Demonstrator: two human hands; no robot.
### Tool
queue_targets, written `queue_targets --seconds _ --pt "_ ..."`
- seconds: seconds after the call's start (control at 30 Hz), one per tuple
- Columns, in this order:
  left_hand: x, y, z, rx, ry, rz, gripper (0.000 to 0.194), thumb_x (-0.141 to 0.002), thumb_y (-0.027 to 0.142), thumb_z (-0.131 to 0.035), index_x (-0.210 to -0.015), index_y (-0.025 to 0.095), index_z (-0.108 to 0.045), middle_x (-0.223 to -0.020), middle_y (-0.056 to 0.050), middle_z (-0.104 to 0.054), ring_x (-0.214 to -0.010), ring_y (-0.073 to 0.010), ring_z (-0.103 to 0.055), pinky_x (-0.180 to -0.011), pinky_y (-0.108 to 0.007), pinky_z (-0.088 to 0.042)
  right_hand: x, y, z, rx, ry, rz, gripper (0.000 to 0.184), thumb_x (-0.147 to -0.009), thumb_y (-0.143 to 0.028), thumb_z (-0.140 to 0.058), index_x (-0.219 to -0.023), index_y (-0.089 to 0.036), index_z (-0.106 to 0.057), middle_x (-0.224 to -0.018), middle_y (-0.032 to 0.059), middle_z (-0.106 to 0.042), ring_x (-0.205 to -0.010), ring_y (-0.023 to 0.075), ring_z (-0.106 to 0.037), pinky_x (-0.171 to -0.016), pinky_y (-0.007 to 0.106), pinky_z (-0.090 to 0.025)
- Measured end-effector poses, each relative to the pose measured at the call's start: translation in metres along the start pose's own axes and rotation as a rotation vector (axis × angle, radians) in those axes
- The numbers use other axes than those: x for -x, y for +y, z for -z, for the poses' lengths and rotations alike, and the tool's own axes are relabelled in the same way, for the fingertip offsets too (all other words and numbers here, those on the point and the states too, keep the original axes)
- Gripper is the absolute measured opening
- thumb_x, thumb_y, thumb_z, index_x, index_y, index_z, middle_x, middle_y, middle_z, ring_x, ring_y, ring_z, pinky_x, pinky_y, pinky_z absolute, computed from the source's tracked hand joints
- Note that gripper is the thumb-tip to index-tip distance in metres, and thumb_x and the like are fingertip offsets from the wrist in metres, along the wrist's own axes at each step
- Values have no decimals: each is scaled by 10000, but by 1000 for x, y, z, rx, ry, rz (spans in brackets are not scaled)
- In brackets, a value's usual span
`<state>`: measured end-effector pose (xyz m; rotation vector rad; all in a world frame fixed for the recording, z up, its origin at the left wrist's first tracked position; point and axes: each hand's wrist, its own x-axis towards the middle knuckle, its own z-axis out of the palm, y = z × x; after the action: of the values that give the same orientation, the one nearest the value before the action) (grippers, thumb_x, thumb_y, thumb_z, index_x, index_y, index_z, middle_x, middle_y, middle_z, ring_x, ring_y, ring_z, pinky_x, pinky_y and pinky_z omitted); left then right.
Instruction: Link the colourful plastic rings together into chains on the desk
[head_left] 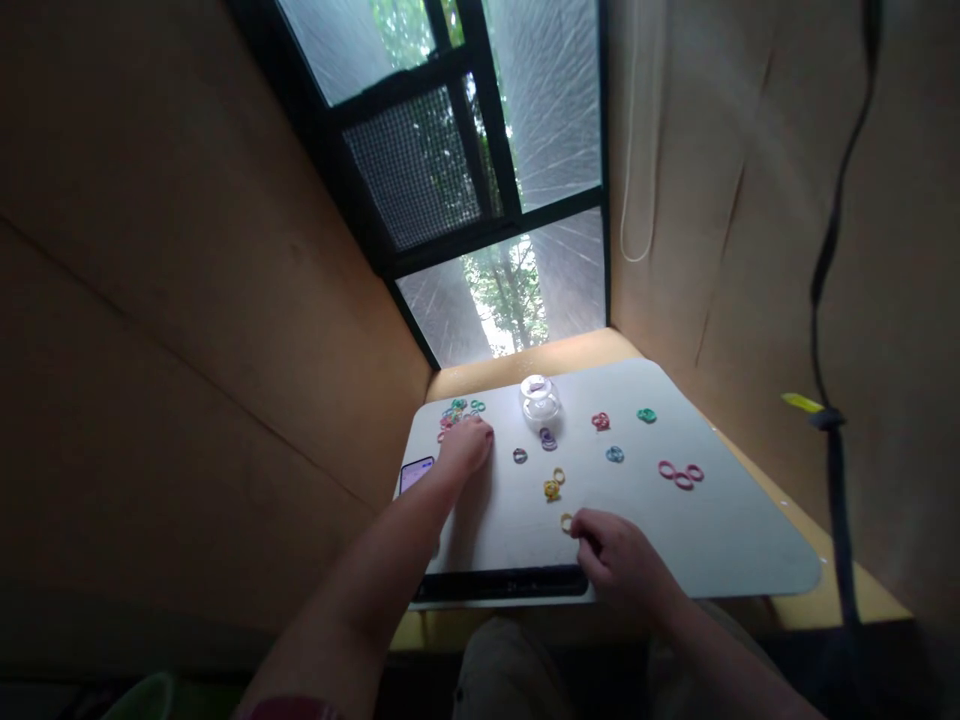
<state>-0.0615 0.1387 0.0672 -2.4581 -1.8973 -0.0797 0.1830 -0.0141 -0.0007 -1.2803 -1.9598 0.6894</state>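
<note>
My left hand (466, 446) reaches to the far left of the white board, at the near side of a mixed pile of small coloured rings (455, 410) that look like hair ties. Its back faces me and hides the fingertips. My right hand (611, 555) is low over the board's front edge, with thumb and forefinger pinched on a yellow hair tie (566, 523). Beyond it lies a small cluster of yellow hair ties (553, 490). A grey hair tie group (520, 455) and a purple group (548, 439) lie between the hands and a clear round jar (540, 401).
Red (601, 421), green (646, 415), blue (615, 454) and pink hair ties (682, 476) lie in separate groups on the right. A phone (416, 474) rests by the left edge. A black tray (502, 583) lines the board's front. Walls and a window enclose the table; a dark strap (831, 300) hangs right.
</note>
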Motion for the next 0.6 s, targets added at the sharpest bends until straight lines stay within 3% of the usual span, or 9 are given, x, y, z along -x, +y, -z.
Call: queue_targets --seconds 0.1,0.27,0.6 --pt "-1 6 -9 -12 -9 30 307 -941 192 -416 -942 145 -720 -1075 -147 -662 -976 -235 -632 -871 -353 -471 0 2 -2 -2 7 -1 133 -737 -148 -446 -775 -203 -561 -717 6 -605 -670 162 -532 -656 269 -361" --pt "12 11 -13 -6 -5 94 268 -920 144 -428 -980 135 -689 -1024 -162 -672 -955 -246 -639 -834 -352 -466 -1 5 -6 11 25 8 147 -725 -140 -441 -776 -200 -565 -708 1 -605 -658 154 -532 -650 257 -361" --pt "71 34 -6 227 47 171 163 -842 116 -535 -955 152 -646 -982 -138 -681 -947 -242 -623 -833 -331 -441 3 -4 -6 38 98 3 156 -709 -134 -437 -750 -195 -575 -667 -8 -592 -642 153 -537 -632 250 -363"
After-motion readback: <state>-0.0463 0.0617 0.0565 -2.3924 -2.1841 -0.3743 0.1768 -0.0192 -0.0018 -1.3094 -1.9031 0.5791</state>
